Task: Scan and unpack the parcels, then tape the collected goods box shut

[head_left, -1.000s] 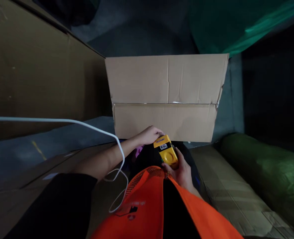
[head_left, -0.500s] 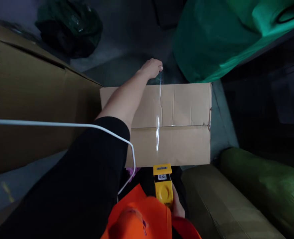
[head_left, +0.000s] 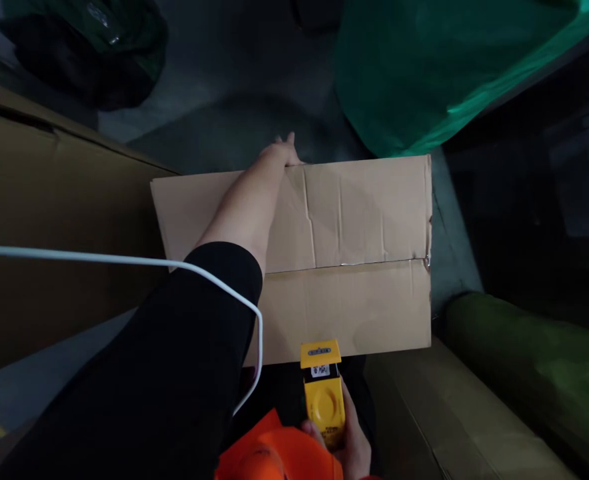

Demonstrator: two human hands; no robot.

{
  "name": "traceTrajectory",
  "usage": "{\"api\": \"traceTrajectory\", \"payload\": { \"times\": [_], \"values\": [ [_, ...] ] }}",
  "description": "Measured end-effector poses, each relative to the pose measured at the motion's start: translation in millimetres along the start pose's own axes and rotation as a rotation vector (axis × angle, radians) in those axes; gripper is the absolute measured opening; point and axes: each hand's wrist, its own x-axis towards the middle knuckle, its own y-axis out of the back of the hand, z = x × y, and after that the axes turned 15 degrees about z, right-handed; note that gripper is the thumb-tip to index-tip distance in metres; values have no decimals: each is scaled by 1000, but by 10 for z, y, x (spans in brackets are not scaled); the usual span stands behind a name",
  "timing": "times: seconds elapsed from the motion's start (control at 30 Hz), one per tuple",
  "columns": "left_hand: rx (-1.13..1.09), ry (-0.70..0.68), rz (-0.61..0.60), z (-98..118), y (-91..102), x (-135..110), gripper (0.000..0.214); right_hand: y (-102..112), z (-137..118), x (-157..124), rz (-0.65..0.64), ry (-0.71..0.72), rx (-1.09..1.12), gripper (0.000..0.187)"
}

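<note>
A closed cardboard box [head_left: 354, 220] lies in front of me, with a seam running across its top. My left hand [head_left: 280, 153] reaches over it to the far edge, and its fingers curl out of sight behind that edge. Whether it still pinches the clear tape I cannot tell. A faint shiny line crosses the top of the box toward me. My right hand [head_left: 354, 445] grips a yellow tape dispenser [head_left: 323, 393] just at the box's near edge.
A large cardboard carton [head_left: 49, 220] stands to the left. A green bag [head_left: 424, 73] and a dark bag [head_left: 84, 47] lie beyond the box. To the right are a green roll [head_left: 524, 360] and flat cardboard [head_left: 449, 420]. A white cable [head_left: 124, 260] crosses my left sleeve.
My left hand drew clear tape from the dispenser over the box and has dropped to the far edge. The raised strip of tape is gone from view. The box has shifted slightly.
</note>
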Motion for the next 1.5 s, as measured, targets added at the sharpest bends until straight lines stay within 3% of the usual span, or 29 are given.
{"api": "traceTrajectory", "payload": {
  "times": [0.1, 0.2, 0.37, 0.47, 0.57, 0.67, 0.73, 0.8, 0.87, 1.03, 1.13, 1.23, 1.37, 1.43, 1.5],
  "values": [
    [30, 92, 82, 249, 60, -210, 86, -34, 9, 29, -10, 4, -13, 96],
    [31, 21, 71, 524, -24, -608, 77, -53, 69, 70, -33, -7, -6, 96],
    [75, -68, 273, 709, -295, -1175, 72, 116, 593, -104, -13, -51, -106, 92],
    [103, -110, 325, 707, -347, -1231, 72, 318, 1015, -271, -26, -97, -189, 93],
    [50, -76, 275, 697, -310, -1158, 83, 418, 1294, -286, -57, -108, -186, 91],
    [23, -8, 188, 707, -243, -1122, 91, 321, 1450, -105, -131, -122, -138, 89],
    [31, -10, 206, 736, -231, -1250, 95, 181, 1540, 76, -175, -148, -107, 87],
    [41, -53, 254, 780, -294, -1595, 96, 36, 1638, 259, -204, -159, -73, 87],
    [39, -100, 215, 828, -465, -2175, 95, -80, 1740, 415, -238, -136, -51, 89],
    [14, -85, -193, 886, -1192, -3997, 103, -225, 1912, 620, -319, -96, -69, 91],
    [-4, -132, -319, 881, -1523, -4661, 101, -230, 2000, 648, -369, -82, -81, 96],
    [-22, -158, -308, 864, -1645, -4829, 101, -140, 2176, 640, -390, -45, -86, 99],
    [-5, -146, -286, 862, -1620, -4756, 102, 14, 2422, 665, -430, -143, -159, 99],
    [2, -150, -290, 869, -1597, -4740, 102, -28, 2417, 758, -429, -184, -225, 96],
    [5, -152, -280, 877, -1587, -4743, 103, -203, 2285, 926, -393, -150, -310, 92]
  ]
}}
